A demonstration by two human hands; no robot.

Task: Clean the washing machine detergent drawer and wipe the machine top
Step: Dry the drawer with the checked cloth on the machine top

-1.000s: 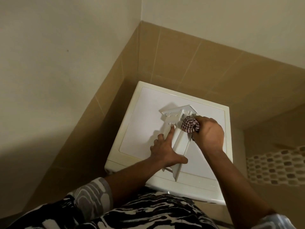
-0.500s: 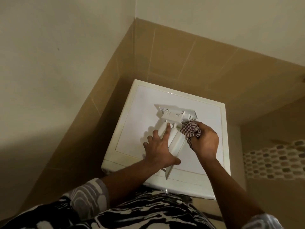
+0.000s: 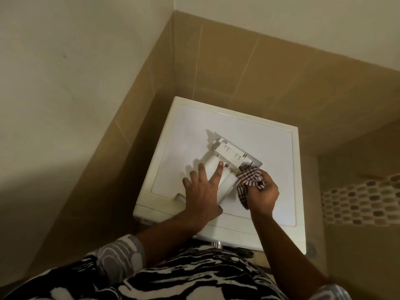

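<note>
My left grip [image 3: 201,191] lay flat, fingers straight, pressing the drawer [image 3: 229,155] onto the top [image 3: 190,135]. My right grip [image 3: 263,193] was closed round the bunched cloth [image 3: 249,177], against the drawer's right side. I judged the drawer wipe midway and the top not yet done. Next I'd have to turn the drawer without nudging it off the near edge. Bare top lay left and far, with tiled walls [image 3: 238,68] close beyond.

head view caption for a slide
Left hand steadies the detergent drawer on the machine top; right hand holds a checked cloth against it.
</note>
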